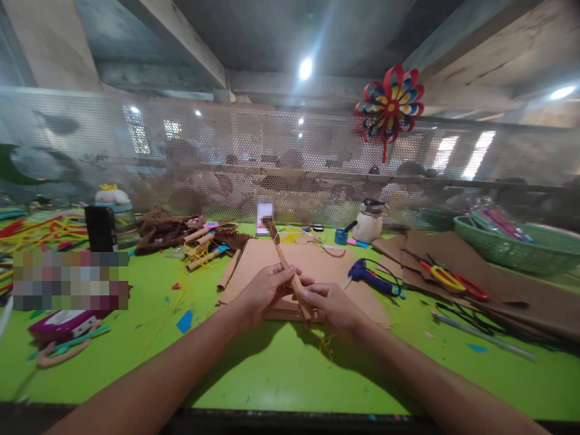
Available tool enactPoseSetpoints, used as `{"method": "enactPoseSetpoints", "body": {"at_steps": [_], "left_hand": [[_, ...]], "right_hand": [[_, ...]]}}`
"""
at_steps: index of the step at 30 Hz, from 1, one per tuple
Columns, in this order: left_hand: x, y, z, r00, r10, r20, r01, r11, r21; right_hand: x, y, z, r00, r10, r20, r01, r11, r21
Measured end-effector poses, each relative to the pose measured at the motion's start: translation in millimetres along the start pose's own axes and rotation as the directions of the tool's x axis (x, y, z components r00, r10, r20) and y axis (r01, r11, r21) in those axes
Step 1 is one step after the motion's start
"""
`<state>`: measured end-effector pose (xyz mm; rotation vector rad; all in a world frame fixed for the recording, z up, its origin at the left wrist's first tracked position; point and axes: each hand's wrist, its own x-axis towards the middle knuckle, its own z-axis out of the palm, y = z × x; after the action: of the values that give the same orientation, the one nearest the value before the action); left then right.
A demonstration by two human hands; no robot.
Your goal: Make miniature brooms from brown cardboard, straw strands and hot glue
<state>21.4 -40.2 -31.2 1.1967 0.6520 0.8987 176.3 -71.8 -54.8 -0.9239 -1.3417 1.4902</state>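
Both my hands hold a thin rolled brown paper stick (284, 260) above the green table (272, 368). My left hand (267, 289) pinches the stick near its middle, fingers closed round it. My right hand (333, 305) grips the lower end, fingers closed too. The stick tilts up and away to a dark frayed tip. Under the hands lies a flat sheet of brown cardboard (312, 260).
A blue glue gun (374, 277) lies right of the cardboard. Red and yellow scissors (448, 279) rest on brown sheets at the right, near a green basket (516, 244). More paper rolls (206, 248), scraps and a phone (265, 217) stand behind. A perforated screen (226, 157) closes the back.
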Motion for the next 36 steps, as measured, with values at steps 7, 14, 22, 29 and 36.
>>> {"method": "enactPoseSetpoints", "body": {"at_steps": [7,14,22,29,36], "left_hand": [[-3,2,14.7,1.0,0.001,-0.012,-0.001,1.0,0.028],[7,1,16.5,0.994,0.033,-0.104,-0.028,0.998,0.052],[16,4,26.3,0.984,-0.024,-0.175,0.01,0.997,-0.078],[17,0,23.9,0.976,0.043,-0.213,-0.071,0.99,-0.125],[20,5,10.6,0.952,0.162,-0.261,-0.211,0.962,-0.173]], "right_hand": [[7,7,-4,0.999,0.039,-0.03,-0.035,0.994,0.101],[4,5,-6,0.997,-0.062,-0.044,0.064,0.997,0.042],[0,0,-5,0.994,-0.001,0.107,-0.005,0.998,0.057],[2,10,2,0.998,-0.014,0.054,0.018,0.997,-0.068],[3,14,-2,0.899,-0.386,-0.208,0.145,0.71,-0.689]]}}
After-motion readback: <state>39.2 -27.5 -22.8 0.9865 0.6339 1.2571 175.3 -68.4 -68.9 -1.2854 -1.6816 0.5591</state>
